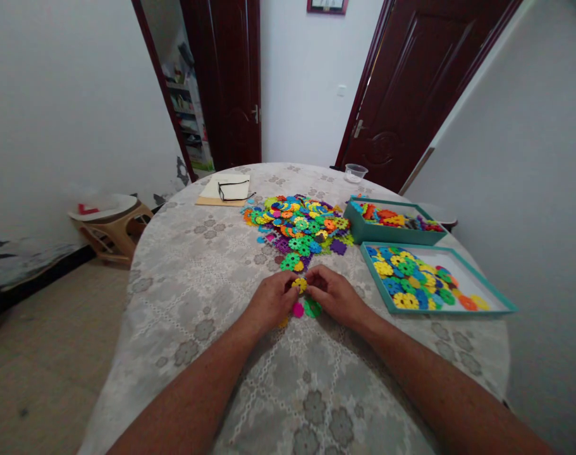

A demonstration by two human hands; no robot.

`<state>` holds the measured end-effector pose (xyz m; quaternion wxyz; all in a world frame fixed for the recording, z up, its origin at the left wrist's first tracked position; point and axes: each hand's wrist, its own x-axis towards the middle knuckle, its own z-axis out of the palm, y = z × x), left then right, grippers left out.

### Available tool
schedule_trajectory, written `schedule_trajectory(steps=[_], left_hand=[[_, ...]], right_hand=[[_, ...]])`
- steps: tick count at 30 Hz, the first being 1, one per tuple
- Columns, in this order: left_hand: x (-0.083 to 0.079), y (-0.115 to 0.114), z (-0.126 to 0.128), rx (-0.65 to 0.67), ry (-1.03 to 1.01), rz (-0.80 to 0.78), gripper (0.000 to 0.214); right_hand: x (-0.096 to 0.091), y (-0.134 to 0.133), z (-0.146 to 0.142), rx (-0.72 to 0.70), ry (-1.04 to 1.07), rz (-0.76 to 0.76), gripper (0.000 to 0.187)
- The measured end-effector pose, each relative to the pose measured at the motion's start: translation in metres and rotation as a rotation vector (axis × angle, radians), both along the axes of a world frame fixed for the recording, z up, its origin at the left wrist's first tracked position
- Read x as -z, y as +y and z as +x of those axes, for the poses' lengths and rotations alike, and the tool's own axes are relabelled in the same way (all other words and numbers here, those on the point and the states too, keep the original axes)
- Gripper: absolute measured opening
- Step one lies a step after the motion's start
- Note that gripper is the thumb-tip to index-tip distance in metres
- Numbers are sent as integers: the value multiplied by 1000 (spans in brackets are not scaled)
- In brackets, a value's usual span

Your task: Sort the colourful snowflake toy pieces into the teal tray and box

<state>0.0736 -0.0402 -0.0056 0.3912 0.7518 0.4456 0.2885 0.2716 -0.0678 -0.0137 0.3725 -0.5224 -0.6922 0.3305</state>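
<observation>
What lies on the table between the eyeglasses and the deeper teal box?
Mainly the heap of colourful plastic pieces, spread between the eyeglasses and the deeper teal box. The head view shows this.

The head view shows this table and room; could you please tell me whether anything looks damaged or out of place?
Yes: low on the left wall, dark, ragged patches break the pale surface, perhaps peeling paint. The colourful pieces lie loosely heaped on the tablecloth, but none looks clearly broken.
</observation>
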Motion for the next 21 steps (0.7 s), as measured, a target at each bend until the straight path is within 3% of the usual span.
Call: schedule_trajectory(steps=[4, 7, 10, 13, 21], left_hand=[[-4, 4, -6, -98, 29, 4, 17], [-4, 7, -9, -132, 2, -20, 14], [-3, 9, -11, -139, -19, -53, 13], [-4, 10, -14, -151, -39, -67, 14], [-14, 11, -21, -211, -22, -34, 12]], right_hand=[[-17, -8, 7, 8, -231, 114, 22], [-28, -18, 13, -110, -527, 85, 18], [-32, -25, 14, -129, -678, 42, 20], [-31, -26, 12, -161, -663, 27, 17], [-34, -27, 1, -277, -371, -133, 11]])
